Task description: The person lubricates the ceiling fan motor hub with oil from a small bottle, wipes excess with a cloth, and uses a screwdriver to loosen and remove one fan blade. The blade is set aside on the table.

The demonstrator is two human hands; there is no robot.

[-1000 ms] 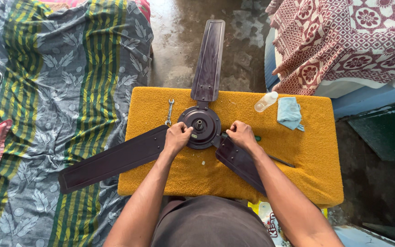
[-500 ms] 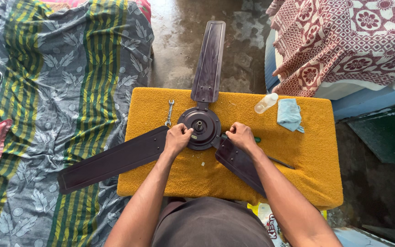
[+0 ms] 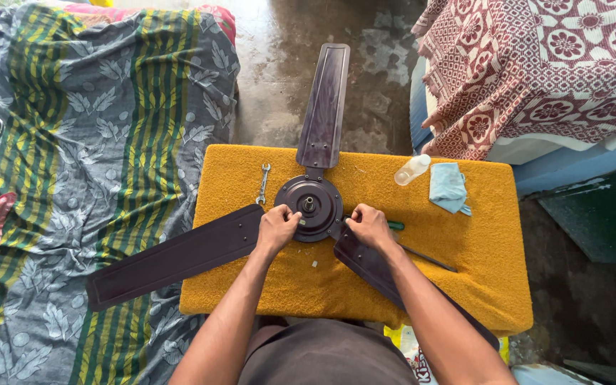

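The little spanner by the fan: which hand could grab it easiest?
Probably the left hand. It rests at the left edge of the fan motor hub, and the spanner lies just above it on the yellow cloth. The right hand sits across the hub.

Both forearms are bare, with no sleeves, watch, rings or gloves visible. The left hand [image 3: 277,227] and right hand [image 3: 369,224] are uncovered. A dark grey-brown garment [image 3: 322,356] covers the lap.

Fan hub [image 3: 309,208] on yellow table [image 3: 465,285], three blades out. Left hand [image 3: 276,227] at hub's left edge, right hand [image 3: 369,224] at near-right blade root. Spanner [image 3: 263,183] lies far-left of hub.
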